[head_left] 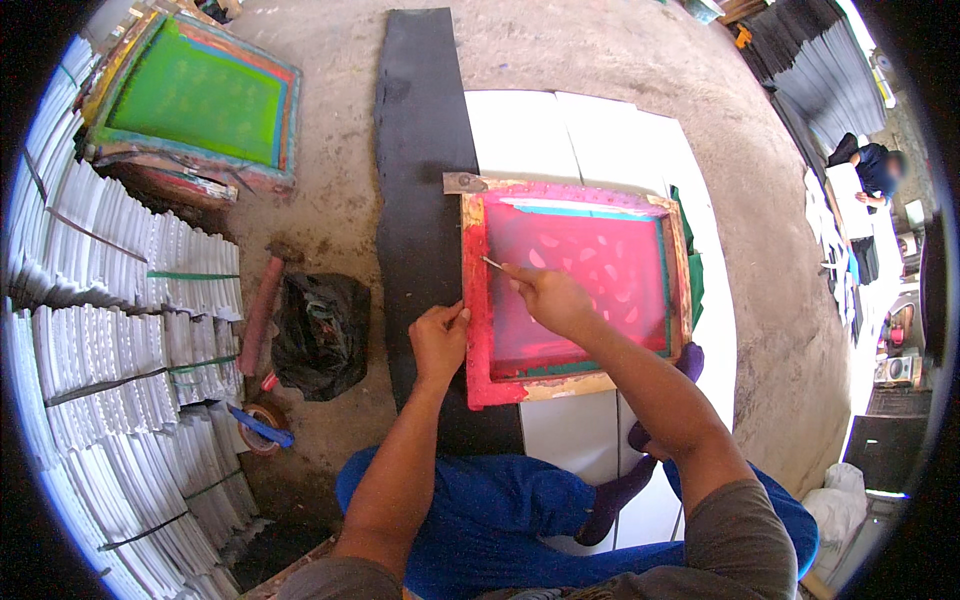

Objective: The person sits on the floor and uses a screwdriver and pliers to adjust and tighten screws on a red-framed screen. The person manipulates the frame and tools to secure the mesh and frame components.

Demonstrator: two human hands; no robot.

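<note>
Frame: pink printing frame lies flat on white sheets, beside a black board.
Left hand: fingers curled over the frame's left edge.
Right hand: pinching a thin stick against the mesh.

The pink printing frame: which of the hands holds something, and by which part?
The left hand grips the pink screen frame at its left edge. The right hand pinches a thin stick by its near end.

Floor: bare concrete floor, dusty.
Centre: long black strip beside white sheets (lying edge to edge).
Left: green screen frame, black bag, stacked white bundles.
</note>
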